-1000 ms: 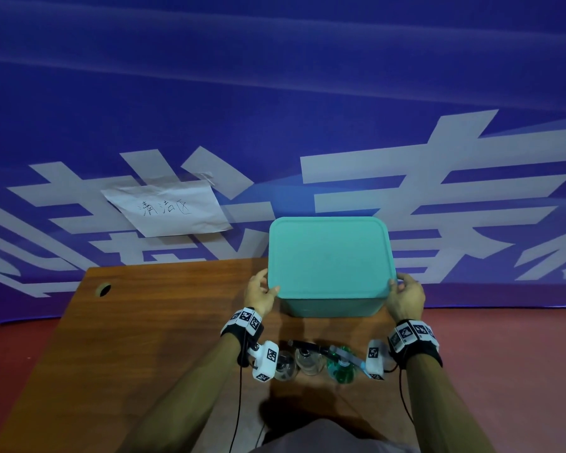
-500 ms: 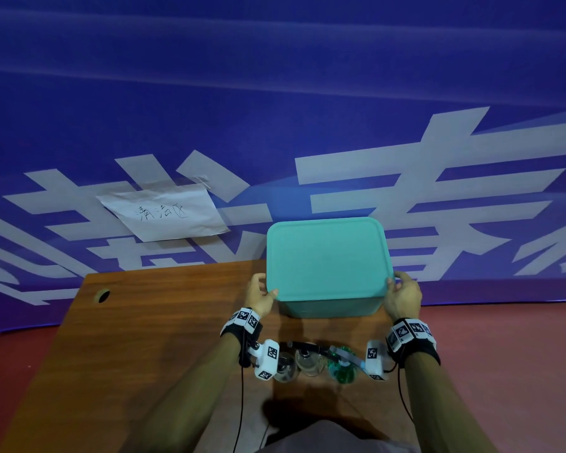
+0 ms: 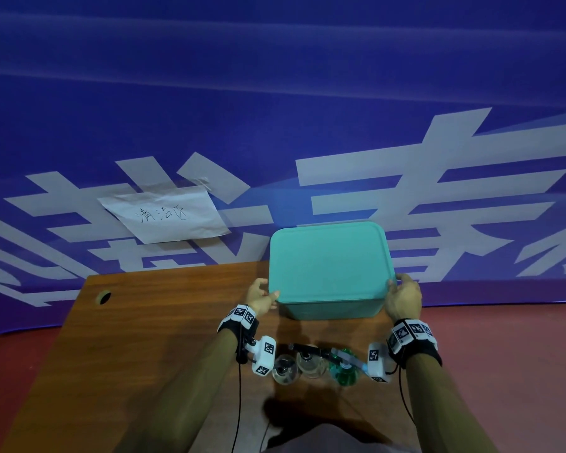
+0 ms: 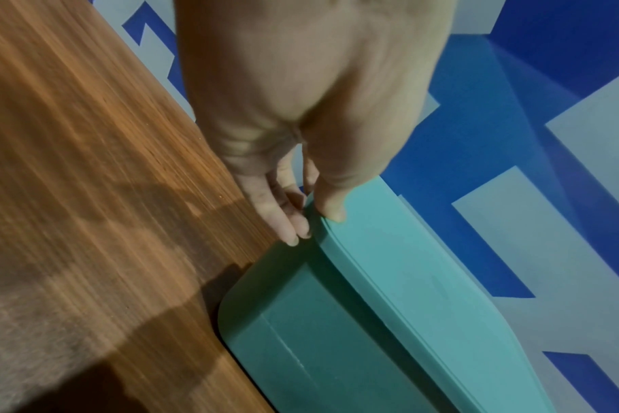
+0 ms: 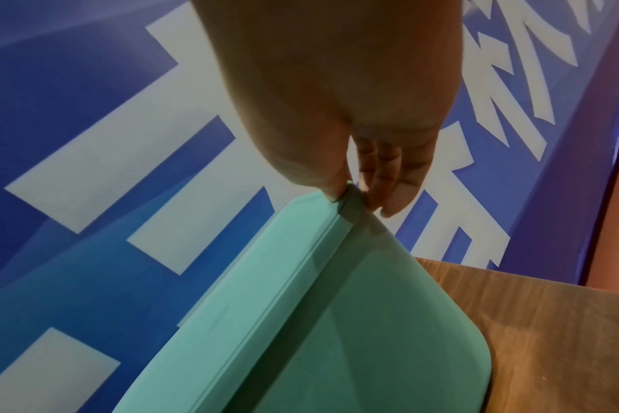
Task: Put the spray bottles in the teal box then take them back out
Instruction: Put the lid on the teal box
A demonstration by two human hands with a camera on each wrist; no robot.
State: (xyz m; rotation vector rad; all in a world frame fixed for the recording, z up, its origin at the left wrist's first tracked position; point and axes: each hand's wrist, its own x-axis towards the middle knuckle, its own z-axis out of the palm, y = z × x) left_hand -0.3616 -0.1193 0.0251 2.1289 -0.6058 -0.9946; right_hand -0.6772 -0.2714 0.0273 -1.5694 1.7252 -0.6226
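The teal box (image 3: 334, 310) stands on the wooden table (image 3: 164, 322) with its teal lid (image 3: 329, 259) seated on top. My left hand (image 3: 262, 294) pinches the lid's left edge, thumb on top and fingers (image 4: 290, 223) under the rim. At the lid's right edge my right hand (image 3: 402, 294) pinches the same way, thumb on the lid (image 5: 248, 293). Three spray bottles stand near the table's front edge between my wrists: two clear ones (image 3: 285, 371) (image 3: 311, 362) and a green one (image 3: 343, 371).
A blue banner with white characters (image 3: 406, 191) hangs right behind the table, a paper note (image 3: 164, 214) taped on it. A cable hole (image 3: 104, 297) sits in the table's far left corner. Red floor (image 3: 520, 354) lies to the right.
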